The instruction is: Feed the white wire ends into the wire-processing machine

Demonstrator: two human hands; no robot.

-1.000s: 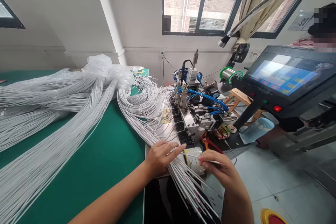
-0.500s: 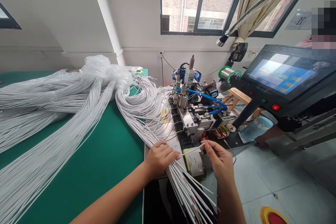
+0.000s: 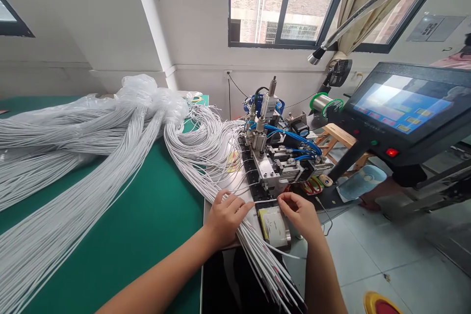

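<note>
My left hand (image 3: 225, 217) rests closed over a bundle of thin white wires (image 3: 257, 260) that fans off the bench's front edge. One single white wire (image 3: 265, 201) runs level from its fingertips to my right hand (image 3: 299, 212), which pinches the wire's end just in front of the small metal machine (image 3: 275, 159) with blue air hoses. A small white and yellow box (image 3: 274, 225) lies between my two hands.
Big bundles of white wire (image 3: 91, 157) sprawl over the green bench (image 3: 147, 225), with crumpled clear plastic (image 3: 147, 93) behind. A touch-screen console (image 3: 401, 108) stands at the right. Red scissors (image 3: 312, 186) and a wire spool (image 3: 324, 102) sit by the machine. Grey tiled floor lies below right.
My right hand has moved up and left toward the machine, carrying the single wire's end from near the box to the machine's front. The left hand stays on the bundle.
</note>
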